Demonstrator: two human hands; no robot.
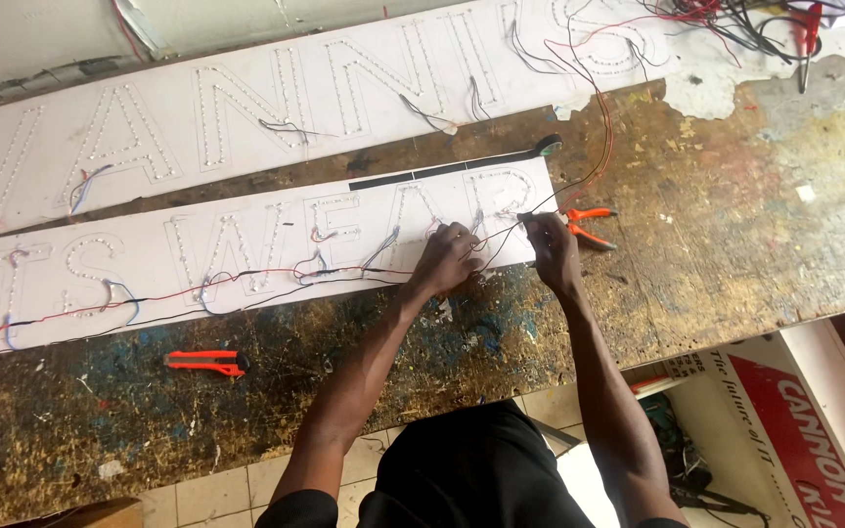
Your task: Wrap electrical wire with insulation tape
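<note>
2 bare hands are seen at the right end of the near long white sign board (246,256), which lies flat on a worn, paint-stained wooden workbench (735,244). The left hand (450,256) is curled on the board's near edge, with its fingers closed around thin black and red wires (286,277) that are run leftward along the board. The right hand (550,244) is held just right of it, at the board's right edge, with its fingertips pinched on a thin dark wire (594,166) that is led up and far toward a tangle of cables at the far right. The 2 hands are near each other but apart, joined by fine wire strands between them.

Orange-handled pliers (587,225) are laid on the bench just right of the right hand. A second, longer white sign board (295,98), dotted with small lights in letter outlines, is set farther away. An orange utility knife (207,363) is rested on the bench near the left, well apart from both hands. A roll of black tape (548,145) is placed at the near board's far right corner.
</note>
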